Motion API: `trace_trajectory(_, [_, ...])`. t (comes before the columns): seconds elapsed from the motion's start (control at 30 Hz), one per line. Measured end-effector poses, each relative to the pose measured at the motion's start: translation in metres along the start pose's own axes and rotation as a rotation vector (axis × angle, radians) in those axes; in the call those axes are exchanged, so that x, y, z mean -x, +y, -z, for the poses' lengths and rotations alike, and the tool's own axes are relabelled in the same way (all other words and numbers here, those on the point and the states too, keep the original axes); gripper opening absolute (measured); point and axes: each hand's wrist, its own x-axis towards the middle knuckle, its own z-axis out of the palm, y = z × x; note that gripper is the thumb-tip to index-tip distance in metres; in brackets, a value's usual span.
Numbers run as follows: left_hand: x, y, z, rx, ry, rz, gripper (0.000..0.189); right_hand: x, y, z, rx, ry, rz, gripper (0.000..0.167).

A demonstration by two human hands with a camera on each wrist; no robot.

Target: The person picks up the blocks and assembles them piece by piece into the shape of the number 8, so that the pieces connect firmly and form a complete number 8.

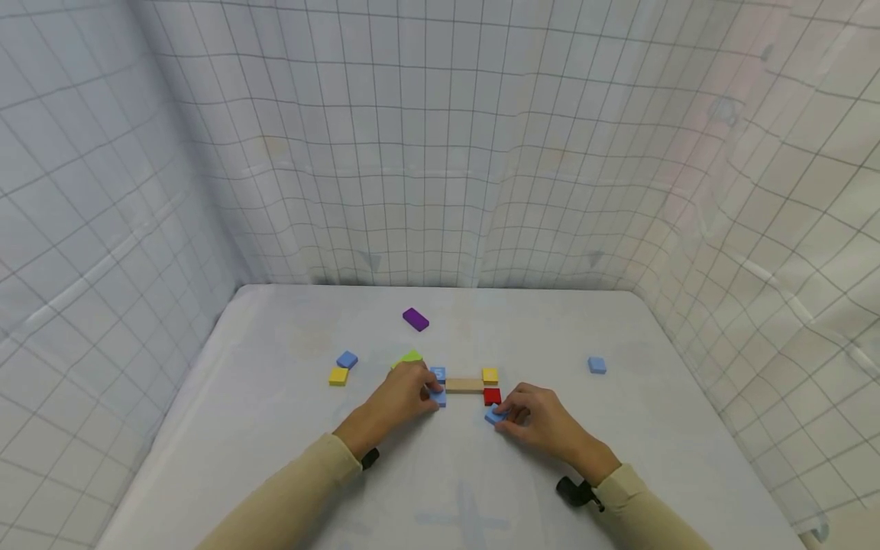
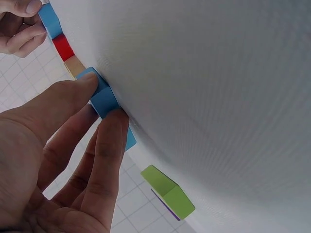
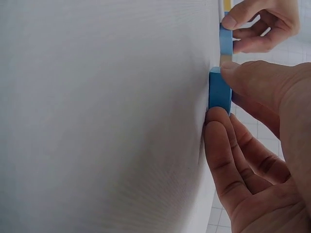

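Observation:
My left hand [image 1: 407,391] pinches a small blue square block [image 2: 105,101] between thumb and fingertips, low at the white tabletop. A second blue block [image 1: 438,373] with a pale mark on top lies just beyond it, against the left end of a plain wooden bar [image 1: 464,386]. At the bar's right end lie a yellow block [image 1: 490,375] and, nearer me, a red block [image 1: 492,396]. My right hand [image 1: 539,418] pinches another blue block [image 3: 220,92], turned slightly askew, close in front of the red one. The fingers partly cover both gripped blocks.
A lime green block [image 1: 410,357] peeks out behind my left hand. Farther back lies a purple block [image 1: 415,319]. Off left are a blue block [image 1: 347,360] and a yellow block [image 1: 338,376]; a lone blue block [image 1: 596,365] sits at right. Gridded white curtains [image 1: 440,153] surround the table.

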Motion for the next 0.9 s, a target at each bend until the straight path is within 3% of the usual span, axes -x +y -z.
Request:
trace_trajectory(0.1, [-0.003,-0.007,-0.004,0.007,0.011,-0.024,0.020,0.000,0.000,0.000,0.001,0.002,-0.003,0.019])
trace_trajectory(0.27, [-0.003,-0.007,-0.004,0.002,0.018,-0.029,0.021,0.000,-0.001,0.000,-0.003,-0.002,-0.013,0.019])
trace_trajectory(0.3, [0.000,0.001,0.001,-0.012,0.016,-0.022,0.021,0.000,0.000,0.000,-0.004,-0.001,-0.011,0.019])
trace_trajectory(0.43, [0.002,0.004,0.002,-0.019,0.020,-0.016,0.022,0.000,0.002,-0.001,-0.005,0.005,0.009,0.019])
trace_trajectory(0.9, [0.003,-0.002,0.000,0.011,0.025,-0.037,0.022,0.000,0.001,-0.001,-0.001,0.007,0.007,0.019])
